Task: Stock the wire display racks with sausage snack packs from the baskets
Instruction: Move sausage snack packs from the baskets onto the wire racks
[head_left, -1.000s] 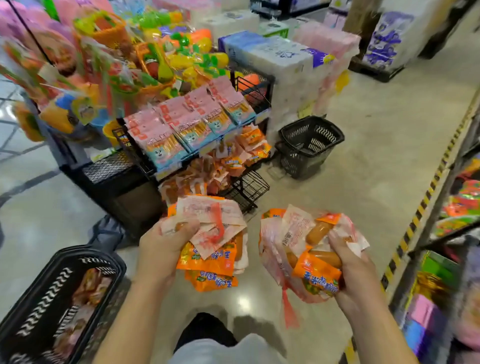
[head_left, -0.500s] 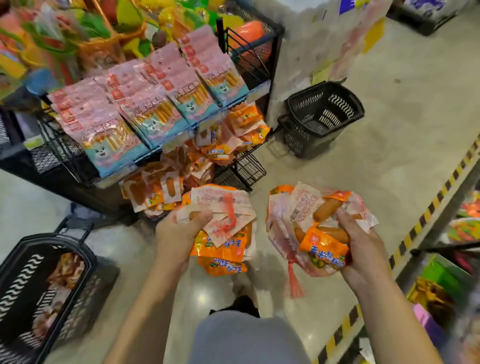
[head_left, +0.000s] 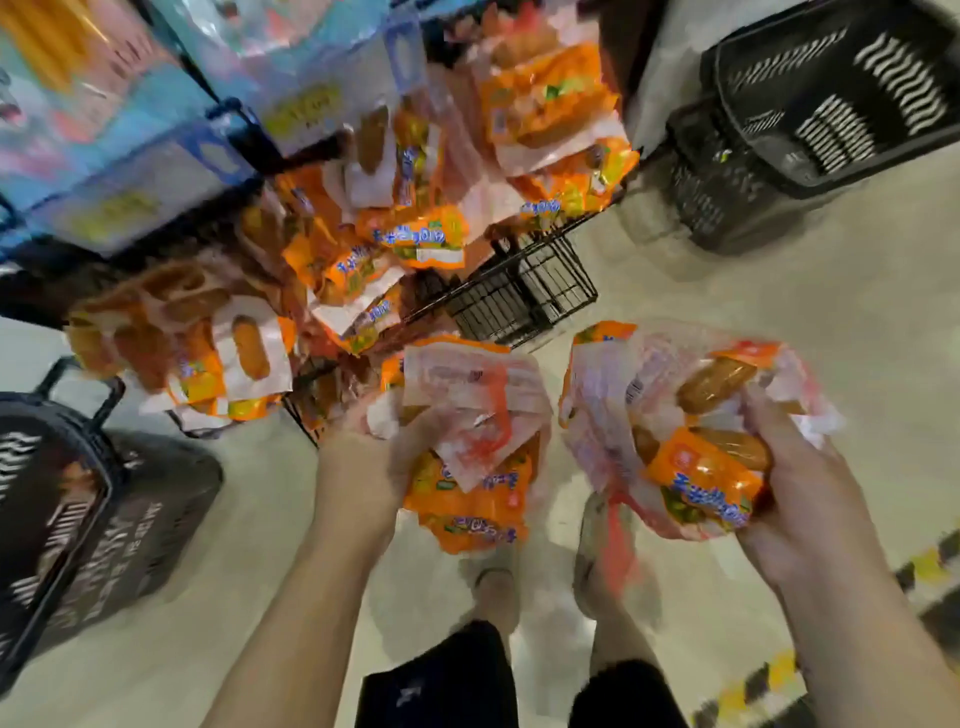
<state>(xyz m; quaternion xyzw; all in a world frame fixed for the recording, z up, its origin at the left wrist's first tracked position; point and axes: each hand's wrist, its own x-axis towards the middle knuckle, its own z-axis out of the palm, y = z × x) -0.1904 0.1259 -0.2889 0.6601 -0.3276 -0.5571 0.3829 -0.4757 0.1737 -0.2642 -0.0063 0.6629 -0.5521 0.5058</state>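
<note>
Orange-and-white plastic sausage snack packs sit bunched in the left hand, fingers curled round them. The right hand clutches a second orange bundle. Both are held just before the heaped black wire display rack, evidently for bulk loading. A black plastic basket stands beside.

Blue lettering on the orange sausage snack packs — those heaped on the wire rack and those just below it — is too blurred to read; so are the yellow tags above the rack.
</note>
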